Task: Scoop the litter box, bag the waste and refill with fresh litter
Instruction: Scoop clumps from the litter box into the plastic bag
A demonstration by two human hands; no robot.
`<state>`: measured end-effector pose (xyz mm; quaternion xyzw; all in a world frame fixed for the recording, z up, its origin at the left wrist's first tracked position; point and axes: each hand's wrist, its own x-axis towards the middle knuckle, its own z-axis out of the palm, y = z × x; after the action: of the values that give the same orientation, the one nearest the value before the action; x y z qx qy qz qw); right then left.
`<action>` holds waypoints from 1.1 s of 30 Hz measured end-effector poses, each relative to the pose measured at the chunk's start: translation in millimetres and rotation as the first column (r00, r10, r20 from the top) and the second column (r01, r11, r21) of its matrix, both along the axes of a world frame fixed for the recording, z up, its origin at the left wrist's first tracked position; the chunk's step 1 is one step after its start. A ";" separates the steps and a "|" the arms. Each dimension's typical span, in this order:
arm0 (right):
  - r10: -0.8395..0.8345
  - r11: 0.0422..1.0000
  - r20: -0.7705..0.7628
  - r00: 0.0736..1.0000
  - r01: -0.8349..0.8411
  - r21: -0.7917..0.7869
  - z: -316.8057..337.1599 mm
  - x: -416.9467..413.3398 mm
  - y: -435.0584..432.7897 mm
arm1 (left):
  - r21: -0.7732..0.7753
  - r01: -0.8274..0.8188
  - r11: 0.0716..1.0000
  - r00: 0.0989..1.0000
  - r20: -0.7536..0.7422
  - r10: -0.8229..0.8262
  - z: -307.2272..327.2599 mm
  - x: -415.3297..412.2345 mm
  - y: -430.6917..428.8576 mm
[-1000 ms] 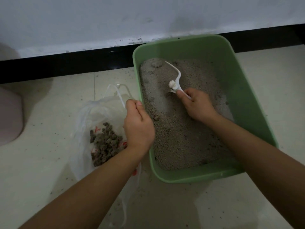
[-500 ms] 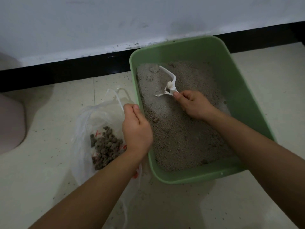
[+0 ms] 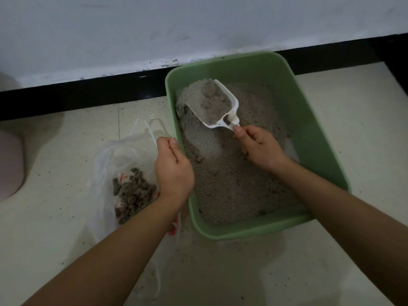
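A green litter box (image 3: 313,120) stands on the floor against the wall, filled with grey litter (image 3: 231,180). My right hand (image 3: 260,146) grips the handle of a white scoop (image 3: 220,107) raised over the box's far left corner, loaded with litter and clumps; grains sift down from it. My left hand (image 3: 173,166) pinches the edge of a clear plastic bag (image 3: 114,160) lying left of the box, holding it up. Dark waste clumps (image 3: 134,191) lie inside the bag.
A white wall with a black baseboard (image 3: 88,93) runs behind the box. A pinkish rounded object (image 3: 10,164) sits at the far left edge. The pale tiled floor (image 3: 353,107) is speckled with scattered litter grains.
The scoop, which lay edge-on in the litter, has turned face up and lifted out full of litter. My left hand keeps its hold on the bag.
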<state>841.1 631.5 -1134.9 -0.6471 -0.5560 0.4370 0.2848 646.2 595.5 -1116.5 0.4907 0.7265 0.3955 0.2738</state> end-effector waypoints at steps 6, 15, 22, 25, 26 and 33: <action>-0.034 0.999 -0.035 0.999 0.035 0.036 13.6 23.3 -26.4 | -0.014 0.005 1.000 1.000 -0.002 -0.005 -0.1 0.1 -0.4; -0.063 0.995 0.041 0.997 0.059 0.080 31.4 34.9 -51.9 | -0.058 0.006 0.998 1.000 -0.013 -0.007 6.2 0.0 -2.5; -0.081 0.994 0.065 0.995 0.076 0.074 30.1 35.3 -57.5 | -0.067 0.002 0.998 1.000 -0.027 -0.003 8.2 0.1 -3.5; -0.126 0.989 0.048 0.991 0.121 0.081 29.0 39.2 -58.7 | -0.064 -0.006 0.998 1.000 -0.028 0.004 8.3 0.7 -3.1; -0.126 0.989 0.041 0.991 0.123 0.080 28.7 39.7 -59.3 | -0.064 -0.009 0.998 0.999 -0.032 0.007 8.0 0.6 -2.7; -0.117 0.991 0.093 0.989 0.110 0.073 26.1 42.4 -63.1 | -0.067 -0.006 0.998 0.999 -0.041 0.003 7.7 0.1 -2.7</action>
<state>883.5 568.4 -1108.8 -0.6883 -0.5459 0.3690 0.3036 646.3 592.8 -1108.7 0.4874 0.7460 0.3615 0.2745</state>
